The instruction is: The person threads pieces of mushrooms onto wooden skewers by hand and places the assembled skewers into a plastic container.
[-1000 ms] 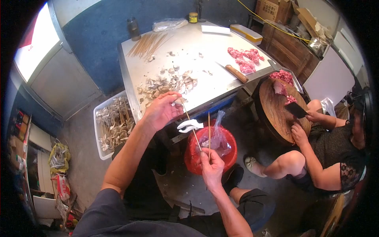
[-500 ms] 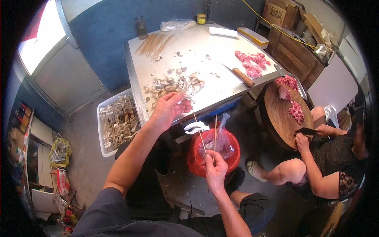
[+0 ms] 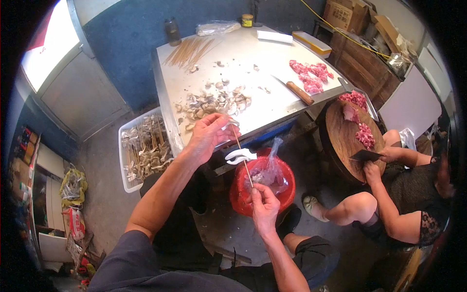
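Note:
A thin wooden skewer [image 3: 247, 171] slants between my hands over the red bucket [image 3: 237, 198], with a white mushroom piece [image 3: 240, 155] threaded midway along it. My right hand [image 3: 265, 207] pinches the skewer's lower end. At its upper end, my left hand [image 3: 210, 135] holds a pale mushroom piece [image 3: 231, 125] between closed fingers, against the skewer tip. Loose mushroom pieces [image 3: 209, 105] lie on the metal table [image 3: 168, 104] just beyond my left hand. A clear plastic bag [image 3: 270, 175] sits in the bucket.
Left of the table, a white bin [image 3: 127, 181] holds skewered mushrooms. Bare skewers [image 3: 188, 51], a knife [image 3: 299, 92] and raw meat [image 3: 311, 75] lie on the table. At the right, another person holds a cleaver [image 3: 365, 155] over a round chopping block [image 3: 337, 138].
The view has shifted, moving the table slightly right and down. A second upright skewer beside my right hand no longer shows. The other person's cleaver has moved over the block.

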A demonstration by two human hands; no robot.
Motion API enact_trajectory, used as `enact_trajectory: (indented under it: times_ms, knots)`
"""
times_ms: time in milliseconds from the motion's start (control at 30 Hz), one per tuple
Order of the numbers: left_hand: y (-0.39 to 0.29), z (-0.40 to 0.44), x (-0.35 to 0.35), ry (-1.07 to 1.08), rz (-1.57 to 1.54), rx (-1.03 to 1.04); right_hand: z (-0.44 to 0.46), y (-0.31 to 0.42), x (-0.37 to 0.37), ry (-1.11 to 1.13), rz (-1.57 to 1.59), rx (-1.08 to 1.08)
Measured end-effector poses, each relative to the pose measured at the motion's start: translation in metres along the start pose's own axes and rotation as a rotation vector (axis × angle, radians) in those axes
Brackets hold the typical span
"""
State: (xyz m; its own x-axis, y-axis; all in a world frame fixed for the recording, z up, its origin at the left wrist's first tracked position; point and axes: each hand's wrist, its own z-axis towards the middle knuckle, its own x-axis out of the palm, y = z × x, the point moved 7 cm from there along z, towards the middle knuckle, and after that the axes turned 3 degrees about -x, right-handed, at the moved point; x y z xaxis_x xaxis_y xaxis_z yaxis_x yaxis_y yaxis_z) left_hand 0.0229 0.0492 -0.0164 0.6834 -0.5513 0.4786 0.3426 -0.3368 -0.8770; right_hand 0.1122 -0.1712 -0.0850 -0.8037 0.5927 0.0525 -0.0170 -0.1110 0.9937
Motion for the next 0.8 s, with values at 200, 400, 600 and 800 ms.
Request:
enact_trajectory:
  times_ms: [200, 400, 600, 800]
  knots:
    - [0.002, -0.003, 0.008, 0.061, 0.022, 0.004, -0.002, 0.003, -0.001, -0.008, -0.005, 0.041]
    - [0.024, -0.017, 0.024, 0.128, 0.343, -0.102, 0.001, 0.003, -0.007, -0.077, -0.019, 0.056]
    - [0.034, -0.021, 0.033, 0.204, 0.227, -0.128, 0.004, -0.003, -0.008, -0.05, -0.01, 0.094]
    - [-0.009, -0.01, 0.02, 0.224, 0.264, 0.154, 0.017, -0.003, -0.019, 0.069, -0.041, 0.163]
